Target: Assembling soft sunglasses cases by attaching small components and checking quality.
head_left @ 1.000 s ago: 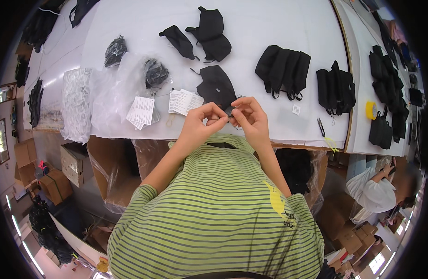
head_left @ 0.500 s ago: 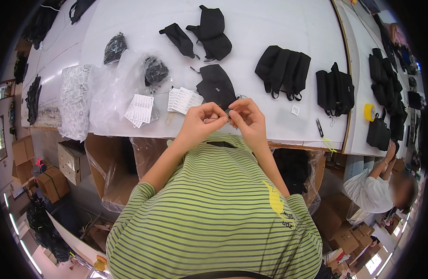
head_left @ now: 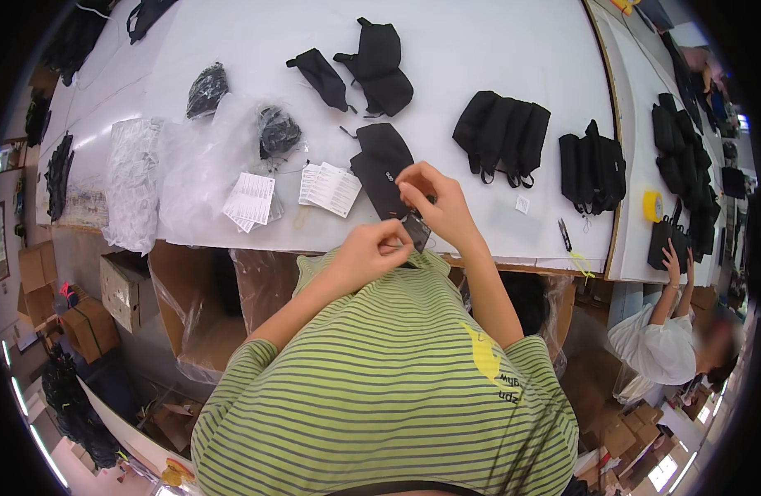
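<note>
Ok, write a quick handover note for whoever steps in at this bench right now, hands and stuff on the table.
Left hand: pinching the lower end of a small dark tag, held above the near table edge.
Right hand: fingers closed on the tag's upper end.
Black pouch lies flat on the white table just beyond the hands; white cards to its left; clear bags farther left.
Black pouches in a bunch lie to the right.
Whether the tag is attached to anything cannot be told.
</note>
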A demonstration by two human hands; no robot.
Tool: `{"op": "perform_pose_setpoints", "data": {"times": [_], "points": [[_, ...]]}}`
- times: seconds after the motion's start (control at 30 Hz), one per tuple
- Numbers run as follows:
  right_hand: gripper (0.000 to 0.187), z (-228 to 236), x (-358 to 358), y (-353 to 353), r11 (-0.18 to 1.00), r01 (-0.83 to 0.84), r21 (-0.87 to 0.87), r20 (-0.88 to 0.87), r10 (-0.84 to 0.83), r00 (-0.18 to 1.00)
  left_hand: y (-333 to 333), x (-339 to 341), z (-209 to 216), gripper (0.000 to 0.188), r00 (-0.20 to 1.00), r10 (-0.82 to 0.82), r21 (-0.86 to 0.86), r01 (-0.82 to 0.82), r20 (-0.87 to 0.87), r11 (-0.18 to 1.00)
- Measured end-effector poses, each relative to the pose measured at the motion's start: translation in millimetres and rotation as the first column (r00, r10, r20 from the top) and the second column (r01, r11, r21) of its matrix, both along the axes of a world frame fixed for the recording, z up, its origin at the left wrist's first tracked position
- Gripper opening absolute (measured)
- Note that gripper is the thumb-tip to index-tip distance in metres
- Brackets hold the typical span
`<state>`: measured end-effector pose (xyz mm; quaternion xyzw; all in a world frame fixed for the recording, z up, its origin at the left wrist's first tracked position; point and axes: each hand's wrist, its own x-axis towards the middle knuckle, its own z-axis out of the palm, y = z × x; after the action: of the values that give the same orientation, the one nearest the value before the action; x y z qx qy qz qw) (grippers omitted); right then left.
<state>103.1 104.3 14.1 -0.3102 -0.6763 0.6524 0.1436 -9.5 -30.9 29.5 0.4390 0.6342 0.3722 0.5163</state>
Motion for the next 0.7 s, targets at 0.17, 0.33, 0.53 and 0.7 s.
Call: {"op": "perform_pose_setpoints", "data": {"times": [0.17,0.33,0.53,0.7], "points": [[0.039,-72.0,-29.0,-11.0,0.495,-0.235,0.836,0.347,-0.145,0.927,4.2,9.4,6.8,0.010,0.971,-0.218,0.056,0.224,-0.104,0.973],[0.021,-85.0,-20.7,0.7,0.755,-0.161,0.636,0.461,-0.205,0.863,-5.1,7.3,3.0,0.013,0.953,-0.246,0.081,0.264,-0.179,0.961],[0.016,-5.1,12.2,2.4,0.849,0.072,0.523,0.212,-0.212,0.954,15.8,-15.1,-0.7,0.034,0.911,0.158,0.413,0.015,-0.380,0.911],[0.018,44.1,26.5,-5.3,0.898,0.038,0.439,0.149,-0.114,0.982,23.8,-26.1,-4.4,0.038,0.681,0.145,0.466,0.315,-0.718,0.827]]}}
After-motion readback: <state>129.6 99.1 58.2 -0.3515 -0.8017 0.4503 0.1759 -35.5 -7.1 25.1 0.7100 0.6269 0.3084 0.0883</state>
